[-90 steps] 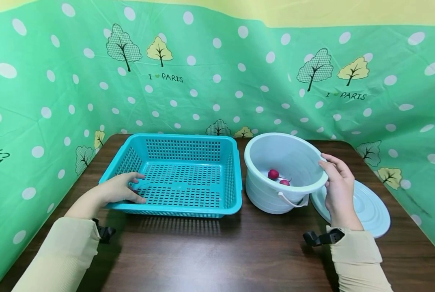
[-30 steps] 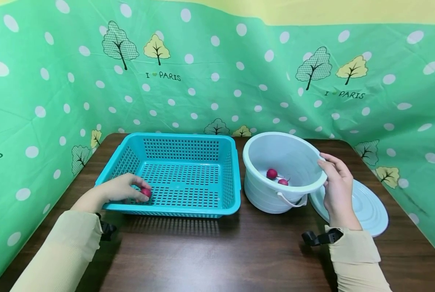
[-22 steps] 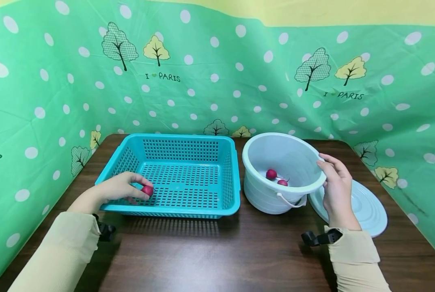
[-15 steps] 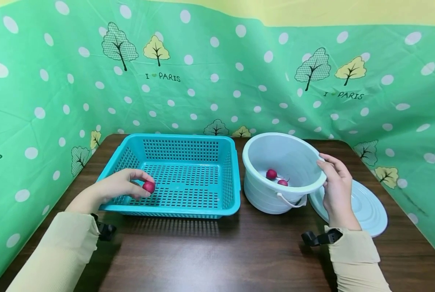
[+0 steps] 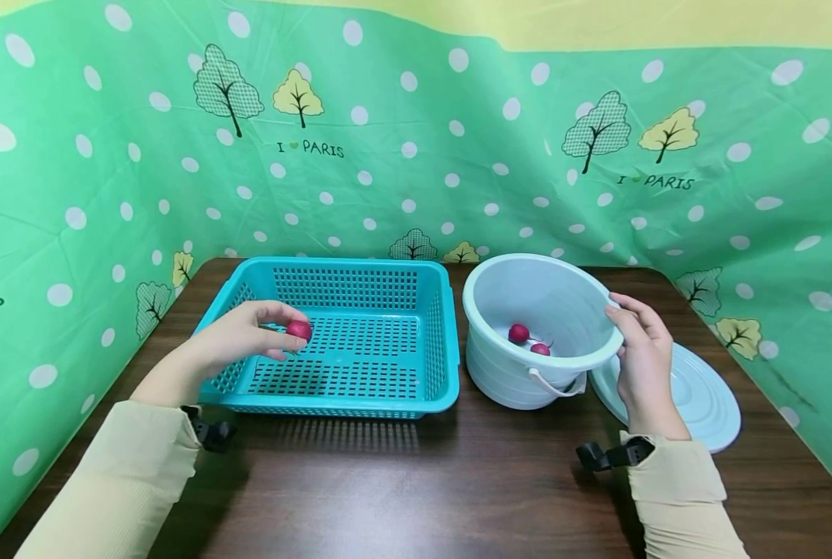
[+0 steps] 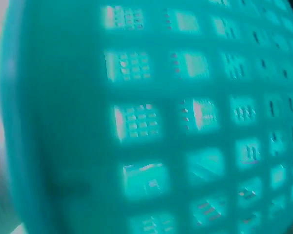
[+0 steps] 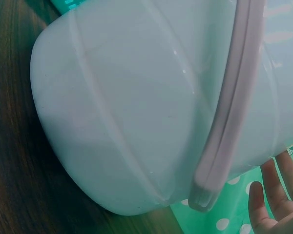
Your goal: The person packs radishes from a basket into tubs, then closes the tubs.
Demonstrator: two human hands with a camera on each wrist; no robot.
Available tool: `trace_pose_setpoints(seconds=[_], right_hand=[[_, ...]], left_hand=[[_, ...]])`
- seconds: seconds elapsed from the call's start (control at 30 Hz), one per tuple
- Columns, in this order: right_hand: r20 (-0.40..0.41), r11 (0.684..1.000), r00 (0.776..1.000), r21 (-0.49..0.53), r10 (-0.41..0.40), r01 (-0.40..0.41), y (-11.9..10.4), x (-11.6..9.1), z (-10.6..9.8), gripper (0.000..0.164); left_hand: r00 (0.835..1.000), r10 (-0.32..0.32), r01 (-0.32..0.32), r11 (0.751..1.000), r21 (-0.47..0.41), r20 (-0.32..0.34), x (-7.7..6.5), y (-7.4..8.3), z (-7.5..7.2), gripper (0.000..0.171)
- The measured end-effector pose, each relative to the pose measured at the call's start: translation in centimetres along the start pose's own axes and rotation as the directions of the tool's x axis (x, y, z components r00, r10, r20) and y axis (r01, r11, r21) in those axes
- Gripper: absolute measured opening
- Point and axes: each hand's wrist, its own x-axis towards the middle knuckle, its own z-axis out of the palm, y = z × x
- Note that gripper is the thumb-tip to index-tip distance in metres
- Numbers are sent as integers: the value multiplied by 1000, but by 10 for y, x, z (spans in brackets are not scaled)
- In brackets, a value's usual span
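My left hand (image 5: 237,338) pinches a red radish (image 5: 299,331) between thumb and fingers, above the floor of a teal slotted basket (image 5: 346,402). In the left wrist view only the basket's wall (image 6: 78,97) shows, blurred and close, hiding that hand. My right hand (image 5: 646,365) holds the right rim of a pale blue bucket (image 5: 503,373), thumb at the inside and fingers outside. Two radishes, one farther back (image 5: 518,333) and one nearer (image 5: 540,349), lie at the bucket's bottom. The right wrist view has the bucket's ribbed side (image 7: 122,97) and fingers of my right hand (image 7: 278,195).
A pale blue round lid (image 5: 709,396) lies on the brown table (image 5: 402,489), partly behind my right hand. The bucket's handle (image 5: 556,386) hangs at its front. A green dotted cloth (image 5: 423,116) hangs behind and along both sides.
Within the basket, my left hand has taken hold of a radish, then raised it and moved it a little right and away from the front rim. My right hand stays on the bucket rim.
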Motion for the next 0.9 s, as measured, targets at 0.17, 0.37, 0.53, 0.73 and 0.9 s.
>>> trace_pose_setpoints(seconds=[0.17, 0.37, 0.53, 0.73, 0.9], right_hand=[[3, 1000, 1000, 9, -2, 2, 0, 0, 0, 23], [-4, 1000, 1000, 14, 5, -4, 1, 0, 0, 23], [-3, 1000, 1000, 8, 8, -8, 0, 0, 0, 23], [-9, 1000, 1000, 15, 4, -4, 0, 0, 0, 23], [-7, 1000, 1000, 7, 6, -6, 0, 0, 0, 23]], left_hand=[[999, 36, -36, 999, 9, -16, 2, 14, 6, 48], [997, 67, -67, 998, 6, -23, 6, 29, 17, 45], [996, 88, -88, 996, -4, -30, 9, 39, 24, 43], [993, 109, -110, 994, -22, -48, 16, 52, 35, 42], [989, 133, -135, 990, -39, -58, 22, 64, 45, 39]])
